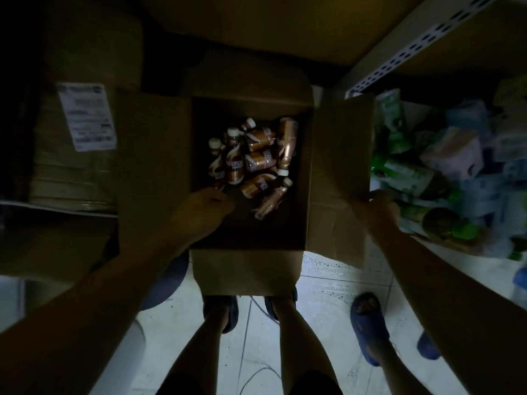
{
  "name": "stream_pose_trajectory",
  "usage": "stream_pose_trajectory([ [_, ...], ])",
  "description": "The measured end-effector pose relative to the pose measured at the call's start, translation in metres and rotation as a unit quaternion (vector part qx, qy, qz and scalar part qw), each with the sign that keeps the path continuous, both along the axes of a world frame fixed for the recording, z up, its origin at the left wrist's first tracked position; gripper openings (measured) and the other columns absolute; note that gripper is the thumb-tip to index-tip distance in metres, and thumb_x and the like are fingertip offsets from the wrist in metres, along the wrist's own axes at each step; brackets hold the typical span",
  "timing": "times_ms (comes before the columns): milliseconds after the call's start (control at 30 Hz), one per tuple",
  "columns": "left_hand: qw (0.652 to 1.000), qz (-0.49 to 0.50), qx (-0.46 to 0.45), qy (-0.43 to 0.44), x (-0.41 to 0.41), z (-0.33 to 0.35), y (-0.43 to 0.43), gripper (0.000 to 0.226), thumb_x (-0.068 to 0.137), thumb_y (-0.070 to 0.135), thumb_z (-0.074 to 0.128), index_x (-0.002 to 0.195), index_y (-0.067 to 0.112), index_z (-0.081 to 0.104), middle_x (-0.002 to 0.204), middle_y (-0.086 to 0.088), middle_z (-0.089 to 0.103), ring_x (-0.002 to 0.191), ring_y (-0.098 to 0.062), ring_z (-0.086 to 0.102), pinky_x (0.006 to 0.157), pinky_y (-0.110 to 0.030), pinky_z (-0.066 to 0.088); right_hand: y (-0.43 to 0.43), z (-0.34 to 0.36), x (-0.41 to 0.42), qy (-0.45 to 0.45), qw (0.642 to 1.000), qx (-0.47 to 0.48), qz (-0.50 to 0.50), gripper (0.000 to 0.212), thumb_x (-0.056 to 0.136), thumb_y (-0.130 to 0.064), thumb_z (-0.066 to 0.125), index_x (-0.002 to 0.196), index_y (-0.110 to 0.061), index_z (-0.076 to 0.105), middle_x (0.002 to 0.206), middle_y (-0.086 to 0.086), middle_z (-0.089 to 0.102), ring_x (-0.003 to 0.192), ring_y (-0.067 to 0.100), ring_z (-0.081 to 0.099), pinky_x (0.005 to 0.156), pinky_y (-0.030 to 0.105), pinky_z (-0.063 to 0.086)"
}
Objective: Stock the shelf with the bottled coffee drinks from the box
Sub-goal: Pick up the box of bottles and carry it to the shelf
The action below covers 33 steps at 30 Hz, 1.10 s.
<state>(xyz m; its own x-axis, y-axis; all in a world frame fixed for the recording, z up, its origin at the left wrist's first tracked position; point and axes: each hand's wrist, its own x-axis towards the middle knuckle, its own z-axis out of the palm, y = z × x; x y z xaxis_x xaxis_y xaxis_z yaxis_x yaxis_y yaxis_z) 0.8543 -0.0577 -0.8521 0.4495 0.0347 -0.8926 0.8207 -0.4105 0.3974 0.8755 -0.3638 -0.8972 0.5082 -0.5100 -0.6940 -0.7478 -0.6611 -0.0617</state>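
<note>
Dimly: left hand [209, 202] pinches a coffee bottle [217, 169] at cardboard box's [248, 269] left wall; label unreadable. Right hand [379, 206] grips right flap [340, 172].

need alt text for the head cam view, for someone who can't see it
Looking down in dim light, a person's left hand reaches into an open cardboard box of jumbled bottled coffee drinks, while the right hand holds the box's right flap. A shelf with green and pale packaged goods stands to the right.
</note>
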Motion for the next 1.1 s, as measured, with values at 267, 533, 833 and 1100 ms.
stream_pose_trajectory([
  [267,0.982,-0.014,0.181,-0.044,-0.007,-0.013,0.068,0.042,0.092,0.025,0.059,0.129,0.006,0.052,0.115,-0.013,0.060,0.107,-0.033,0.058,0.089,-0.037,0.044,0.093,0.008,-0.011,0.029,0.986,0.058,0.151,0.046,0.093,-0.050,0.047,0.112,-0.008,0.052,0.103,0.017,0.064,0.096,0.038,0.063,0.080,0.041,0.049],
  [533,0.966,0.158,0.203,0.006,-0.027,-0.083,0.151,0.087,0.079,0.019,0.072,0.150,0.009,0.023,0.148,-0.017,0.039,0.131,-0.038,0.042,0.106,-0.054,0.039,0.113,-0.012,-0.024,0.034,0.978,0.021,0.204,0.041,0.096,-0.037,0.048,0.124,-0.008,0.041,0.094,0.015,0.064,0.088,0.038,0.064,0.080,0.047,0.053],
  [833,0.968,-0.093,0.235,-0.007,-0.020,-0.044,0.091,0.050,0.092,0.047,0.054,0.109,0.001,0.062,0.099,-0.015,0.065,0.099,-0.034,0.063,0.082,-0.037,0.050,0.093,-0.001,-0.020,0.074,0.964,-0.038,0.251,0.044,0.099,-0.047,0.032,0.106,-0.012,0.059,0.086,0.013,0.067,0.080,0.031,0.066,0.078,0.040,0.054],
  [1100,0.935,-0.220,0.275,-0.050,0.039,0.018,0.068,0.031,0.094,0.024,0.054,0.101,-0.005,0.061,0.113,-0.023,0.063,0.104,-0.037,0.060,0.076,-0.035,0.043,0.064,0.053,0.016,0.085,0.971,0.030,0.223,0.029,0.096,-0.024,0.049,0.090,-0.001,0.064,0.090,0.015,0.068,0.082,0.033,0.068,0.076,0.036,0.055],
])
